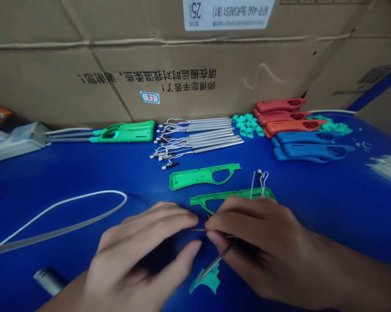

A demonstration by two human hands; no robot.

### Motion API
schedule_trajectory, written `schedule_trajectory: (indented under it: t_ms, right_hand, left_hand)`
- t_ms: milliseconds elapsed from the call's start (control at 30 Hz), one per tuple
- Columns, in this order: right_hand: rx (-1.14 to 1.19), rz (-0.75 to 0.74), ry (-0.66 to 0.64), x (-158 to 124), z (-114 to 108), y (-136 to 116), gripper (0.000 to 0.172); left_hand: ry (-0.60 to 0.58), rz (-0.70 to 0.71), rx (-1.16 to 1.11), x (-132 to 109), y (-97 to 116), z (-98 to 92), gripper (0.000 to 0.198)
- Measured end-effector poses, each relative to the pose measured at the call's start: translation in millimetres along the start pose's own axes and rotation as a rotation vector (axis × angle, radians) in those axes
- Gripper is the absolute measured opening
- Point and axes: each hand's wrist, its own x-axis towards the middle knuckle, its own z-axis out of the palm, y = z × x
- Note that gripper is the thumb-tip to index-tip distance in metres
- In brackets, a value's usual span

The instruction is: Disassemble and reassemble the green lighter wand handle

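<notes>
My left hand (143, 255) and my right hand (253, 242) meet fingertip to fingertip low in the middle of the blue table (85, 173). Between the fingertips shows a thin dark pin or wire end (198, 229). My right hand pinches a slim metal tube (216, 261) that slopes down to a teal plastic piece (208, 281). The hand lies over a green handle half-shell (234, 196) with white wires (263, 180) sticking up from it. A second green half-shell (203, 175) lies just behind. My left hand's fingers are curled together.
Cardboard boxes (195, 65) wall off the back. In front of them lie assembled green lighters (124, 132), a row of metal tubes with wires (198, 136), teal caps (247, 123), and red (286, 115) and blue (312, 147) handle shells. A white cable (68, 203) loops at left.
</notes>
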Motion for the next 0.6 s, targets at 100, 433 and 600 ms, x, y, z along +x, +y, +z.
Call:
schedule_trajectory:
  t_ms: [100,433,600]
  right_hand:
    - [-0.018,0.010,-0.017,0.1,-1.2,0.2,0.016]
    - [-0.064,0.005,-0.019,-1.4,-2.7,0.9,0.016]
    - [-0.058,-0.015,-0.001,0.6,-3.1,0.9,0.015]
  left_hand:
    - [-0.003,0.016,-0.017,1.4,0.6,-0.2,0.017]
    - [-0.005,0.020,-0.008,4.3,2.1,0.4,0.015]
    - [-0.028,0.046,-0.011,2.2,1.8,-3.1,0.015]
